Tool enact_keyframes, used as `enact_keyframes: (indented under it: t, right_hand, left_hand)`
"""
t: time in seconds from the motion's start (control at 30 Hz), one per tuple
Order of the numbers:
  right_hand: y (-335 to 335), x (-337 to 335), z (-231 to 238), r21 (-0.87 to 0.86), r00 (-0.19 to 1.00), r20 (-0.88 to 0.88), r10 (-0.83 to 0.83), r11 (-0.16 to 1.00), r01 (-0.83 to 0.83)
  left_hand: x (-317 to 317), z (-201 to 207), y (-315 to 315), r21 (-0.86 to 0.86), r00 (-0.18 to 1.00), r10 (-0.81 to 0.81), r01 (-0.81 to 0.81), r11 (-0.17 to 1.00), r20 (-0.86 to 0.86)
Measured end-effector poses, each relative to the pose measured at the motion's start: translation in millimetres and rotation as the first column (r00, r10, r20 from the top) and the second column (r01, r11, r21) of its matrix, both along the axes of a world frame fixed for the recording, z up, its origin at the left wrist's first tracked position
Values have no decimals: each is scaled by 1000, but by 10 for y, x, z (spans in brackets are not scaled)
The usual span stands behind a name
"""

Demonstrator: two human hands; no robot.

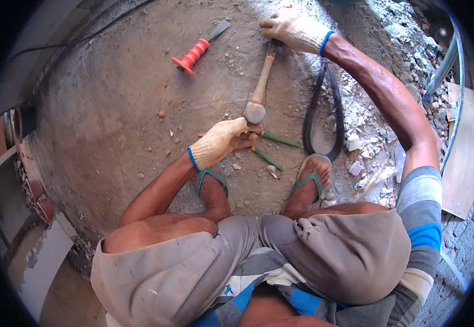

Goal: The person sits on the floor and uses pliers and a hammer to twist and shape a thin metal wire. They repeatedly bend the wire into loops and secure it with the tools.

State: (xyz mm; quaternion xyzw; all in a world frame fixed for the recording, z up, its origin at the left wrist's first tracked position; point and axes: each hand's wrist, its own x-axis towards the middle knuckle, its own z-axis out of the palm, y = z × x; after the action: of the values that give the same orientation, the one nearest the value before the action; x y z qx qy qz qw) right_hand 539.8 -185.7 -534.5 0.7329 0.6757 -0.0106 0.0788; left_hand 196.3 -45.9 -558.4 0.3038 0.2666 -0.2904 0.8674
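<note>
My left hand (223,143), in a cream knit glove with a blue cuff, is closed low over the ground; what its fingers pinch is hidden. Beside its fingertips lies a hammer (261,84) with a wooden handle and round metal head. Two green handles (279,139) of a plier-like tool stick out from beneath the same fingers; its jaws are mostly covered. Farther out, my right hand (297,31), gloved alike, curls at the far end of the hammer's handle; its grip is hidden. A looped bundle of dark wire (306,120) lies below my right wrist.
A chisel with a red guarded grip (194,56) lies at the far left. Broken rubble (357,139) covers the right side, near a board (466,152) and a hose (459,103). My sandalled feet (310,180) flank the work spot. A dark cable (79,41) runs along the upper left.
</note>
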Motion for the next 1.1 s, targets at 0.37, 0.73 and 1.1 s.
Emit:
enact_keyframes:
  t: [0.37,0.73,1.1]
  right_hand:
    - [30,57,189,181,987,122,105,975,-126]
    - [20,96,209,159,982,64,179,969,-187]
    - [-239,-683,248,262,955,-167,-247,922,284]
  left_hand:
    - [55,-76,-12,3,1000,-8,8,1000,8]
    - [-26,-60,-17,8,1000,-2,1,1000,22]
    - [-26,-55,40,-59,996,-9,14,998,92]
